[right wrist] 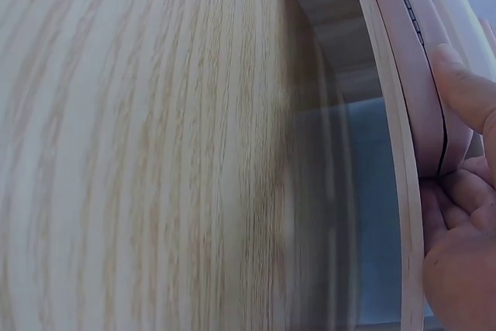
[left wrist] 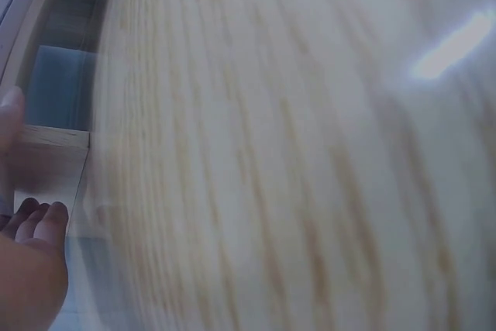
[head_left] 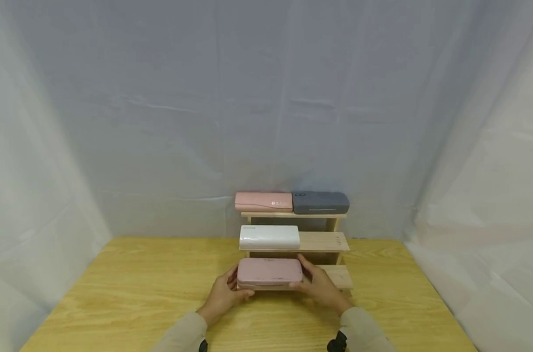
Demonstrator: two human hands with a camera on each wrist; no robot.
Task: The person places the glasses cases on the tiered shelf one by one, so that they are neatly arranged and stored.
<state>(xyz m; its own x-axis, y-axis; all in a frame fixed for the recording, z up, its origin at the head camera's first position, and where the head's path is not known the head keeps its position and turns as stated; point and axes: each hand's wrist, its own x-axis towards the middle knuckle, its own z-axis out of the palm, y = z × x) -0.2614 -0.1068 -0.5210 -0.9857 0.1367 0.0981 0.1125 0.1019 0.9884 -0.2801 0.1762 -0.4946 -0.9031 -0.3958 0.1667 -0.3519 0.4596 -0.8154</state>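
A dusty-pink glasses case [head_left: 269,272] lies on the left part of the lowest step of a wooden stepped rack [head_left: 340,276]. My left hand [head_left: 224,296] holds its left end. At the other end my right hand [head_left: 321,288] grips the case, thumb on the front. In the right wrist view, the case [right wrist: 415,60] shows a hinge line along its side, with the right hand's [right wrist: 469,215] fingers bent at its end. The left wrist view catches only part of the left hand [left wrist: 35,269] beside the rack; most of the case is out of that view.
On the middle step sits a white glasses case [head_left: 269,237], left of a bare stretch of wood. The top step bears a salmon-pink case [head_left: 264,201] and a dark grey case [head_left: 321,202] side by side. Pale sheeting [head_left: 266,107] hangs behind the wooden table [head_left: 152,283].
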